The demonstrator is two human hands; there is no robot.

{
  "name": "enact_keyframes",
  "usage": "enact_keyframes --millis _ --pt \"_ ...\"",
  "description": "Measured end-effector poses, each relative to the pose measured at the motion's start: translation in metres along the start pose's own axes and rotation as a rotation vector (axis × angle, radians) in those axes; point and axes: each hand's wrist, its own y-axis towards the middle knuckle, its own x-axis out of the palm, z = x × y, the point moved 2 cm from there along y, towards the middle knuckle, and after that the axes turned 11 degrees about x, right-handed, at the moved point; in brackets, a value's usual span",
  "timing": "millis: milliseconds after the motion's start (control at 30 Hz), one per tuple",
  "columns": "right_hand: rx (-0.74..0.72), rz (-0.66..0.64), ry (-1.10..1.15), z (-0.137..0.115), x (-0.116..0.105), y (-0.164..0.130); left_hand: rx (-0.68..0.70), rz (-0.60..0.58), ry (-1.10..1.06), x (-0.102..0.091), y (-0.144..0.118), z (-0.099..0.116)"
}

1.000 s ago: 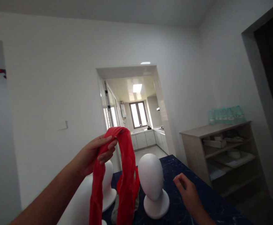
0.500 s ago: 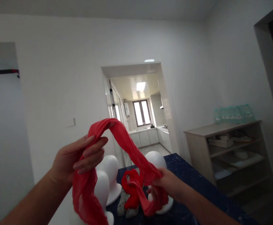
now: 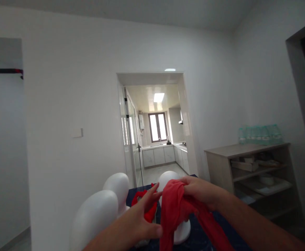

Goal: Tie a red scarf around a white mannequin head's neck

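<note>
A long red scarf (image 3: 172,205) hangs from my right hand (image 3: 201,190), which is closed around its upper fold. One end drops straight down, and another part trails toward the lower right. My left hand (image 3: 139,223) is just left of the cloth, its thumb and fingers spread apart and nothing gripped. Behind the scarf stands a white mannequin head (image 3: 169,177), partly covered by it. Past my left fingers lies a bundle of brighter red cloth (image 3: 150,213) with some grey, mostly hidden by that hand.
Two more white mannequin heads, a nearer one (image 3: 96,218) and a farther one (image 3: 118,184), stand at the left. Everything rests on a dark blue marbled table (image 3: 199,233). A wooden shelf unit (image 3: 219,169) with bottles (image 3: 259,135) on top stands at the right, beyond the table.
My left hand has let go of the scarf and moved down and right. The raised loop has dropped, and the scarf now hangs from my right hand, which has risen slightly.
</note>
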Motion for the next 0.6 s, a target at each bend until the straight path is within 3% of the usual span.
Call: enact_keyframes --millis 67,133,267,367,467,533,600 --pt "0.007 -0.045 -0.031 0.009 0.013 0.013 -0.019 0.063 -0.074 0.026 0.022 -0.01" --pt "0.005 -0.051 -0.104 0.013 0.015 0.017 0.027 0.167 0.007 0.037 0.04 -0.013" --pt "0.041 -0.028 -0.318 0.014 -0.012 0.005 -0.059 0.132 0.24 0.028 0.05 0.002" --pt "0.199 -0.094 -0.468 0.027 -0.037 -0.006 -0.179 0.116 0.317 0.015 0.044 0.023" --pt "0.326 -0.215 -0.496 0.053 -0.044 -0.006 -0.202 0.059 -0.062 0.017 0.043 0.039" --pt "0.218 -0.214 -0.362 0.07 -0.037 0.001 -0.175 0.031 -0.346 0.024 0.046 0.045" --pt "0.004 -0.175 -0.235 0.083 -0.023 0.01 -0.139 0.024 -0.504 0.03 0.052 0.046"
